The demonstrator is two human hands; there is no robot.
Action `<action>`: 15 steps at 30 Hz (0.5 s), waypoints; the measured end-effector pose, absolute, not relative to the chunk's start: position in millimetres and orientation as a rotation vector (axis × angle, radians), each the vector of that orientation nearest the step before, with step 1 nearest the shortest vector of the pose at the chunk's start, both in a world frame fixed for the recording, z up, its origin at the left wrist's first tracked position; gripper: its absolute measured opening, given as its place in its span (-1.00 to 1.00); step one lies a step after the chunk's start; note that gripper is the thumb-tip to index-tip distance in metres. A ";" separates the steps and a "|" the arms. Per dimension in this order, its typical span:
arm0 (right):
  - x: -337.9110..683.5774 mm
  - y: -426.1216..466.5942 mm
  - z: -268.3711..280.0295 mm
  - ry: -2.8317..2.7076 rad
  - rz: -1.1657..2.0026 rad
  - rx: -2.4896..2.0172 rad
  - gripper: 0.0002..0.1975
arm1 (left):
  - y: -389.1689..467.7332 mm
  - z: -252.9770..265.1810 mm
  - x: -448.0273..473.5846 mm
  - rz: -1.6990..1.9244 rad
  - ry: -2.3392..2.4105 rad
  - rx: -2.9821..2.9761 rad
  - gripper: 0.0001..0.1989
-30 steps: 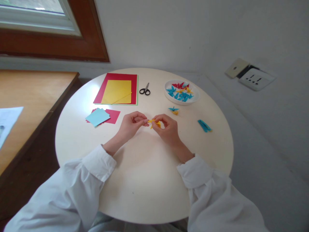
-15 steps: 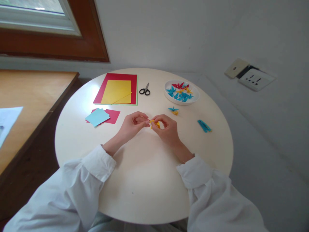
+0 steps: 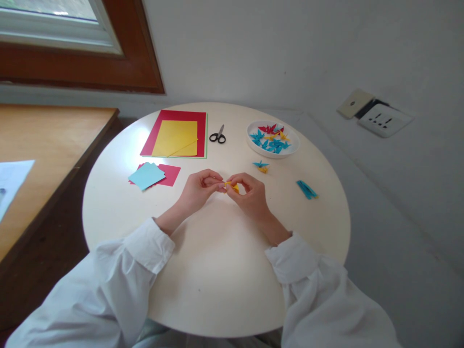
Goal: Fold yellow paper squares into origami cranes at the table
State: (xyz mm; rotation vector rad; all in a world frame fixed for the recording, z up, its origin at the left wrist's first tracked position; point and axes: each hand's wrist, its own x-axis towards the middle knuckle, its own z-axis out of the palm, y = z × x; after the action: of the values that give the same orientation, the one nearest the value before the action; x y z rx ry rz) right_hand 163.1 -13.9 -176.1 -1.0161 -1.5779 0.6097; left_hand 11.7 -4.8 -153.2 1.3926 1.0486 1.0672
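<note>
A small folded piece of yellow paper (image 3: 235, 187) sits between my two hands above the table, mostly covered by fingers. My left hand (image 3: 198, 190) pinches its left end between thumb and fingertips. On the other side, my right hand (image 3: 251, 192) grips it with thumb and index finger. Just beyond the right hand lie a blue paper crane (image 3: 260, 164) and a yellow folded piece (image 3: 263, 170), close together. Farther right rest several narrow blue folded strips (image 3: 307, 189). How the yellow paper is folded inside my grip is hidden.
A white dish (image 3: 272, 154) holds several red, blue and yellow cranes. Black-handled scissors (image 3: 218, 137) lie beside stacked red and yellow sheets (image 3: 176, 137). Light-blue squares (image 3: 147, 176) overlap pink-red paper (image 3: 171, 175) on the left. The round white table (image 3: 217, 280) stands against the wall.
My fingers have closed in on the yellow paper, and less of it shows between them. Both hands stay in nearly the same spot; the other things have not moved.
</note>
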 end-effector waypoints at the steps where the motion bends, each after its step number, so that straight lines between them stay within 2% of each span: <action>1: 162.9 -14.0 -175.6 -1.575 0.613 -1.021 -0.92 | -4.9 -153.2 11.6 1.066 1.047 1.391 -0.76; 15: 162.8 -12.3 -178.2 -1.532 0.652 -1.045 -0.92 | -5.8 -153.3 10.6 1.037 1.017 1.437 -0.74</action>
State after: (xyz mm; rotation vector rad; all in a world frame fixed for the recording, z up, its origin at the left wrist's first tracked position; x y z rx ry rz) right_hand 162.8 -12.3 -178.2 -1.0454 -1.5318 0.6519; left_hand 10.6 -5.8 -153.3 1.4368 1.0171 1.0373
